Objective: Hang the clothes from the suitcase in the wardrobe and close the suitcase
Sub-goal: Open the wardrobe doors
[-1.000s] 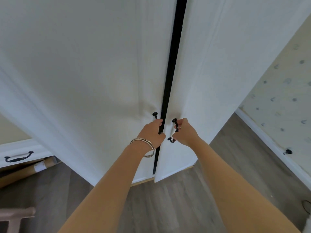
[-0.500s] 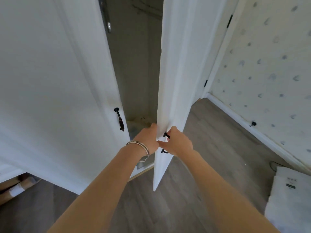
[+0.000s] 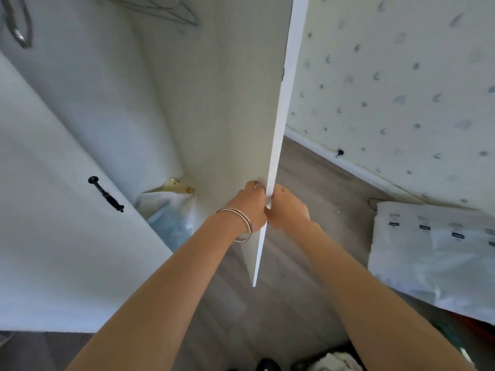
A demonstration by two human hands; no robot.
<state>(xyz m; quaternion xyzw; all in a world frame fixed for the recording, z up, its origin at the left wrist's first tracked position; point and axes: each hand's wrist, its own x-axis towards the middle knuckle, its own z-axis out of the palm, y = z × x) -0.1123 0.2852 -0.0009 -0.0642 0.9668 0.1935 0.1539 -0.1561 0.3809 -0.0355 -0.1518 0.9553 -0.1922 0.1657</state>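
Observation:
The white wardrobe stands open in front of me. Its right door (image 3: 235,108) is swung out edge-on towards me. My left hand (image 3: 250,207), with bangles on the wrist, grips the inner side of that door's edge. My right hand (image 3: 288,207) grips the outer side, where the handle is hidden. The left door (image 3: 53,210) with its black handle (image 3: 105,194) stands ajar at the left. Wire hangers (image 3: 171,12) hang at the top inside. At the bottom edge, clothes (image 3: 334,364) show in what may be the suitcase.
A plastic bag (image 3: 171,218) sits on the wardrobe floor. A white plastic-wrapped package (image 3: 434,250) lies on the wooden floor at the right, near the spotted wall (image 3: 401,89). A black doorstop (image 3: 339,152) sticks out of the skirting board.
Both doors were shut with a hand on each handle. The right door has swung wide open; my left hand left the left handle and moved to the right door's edge.

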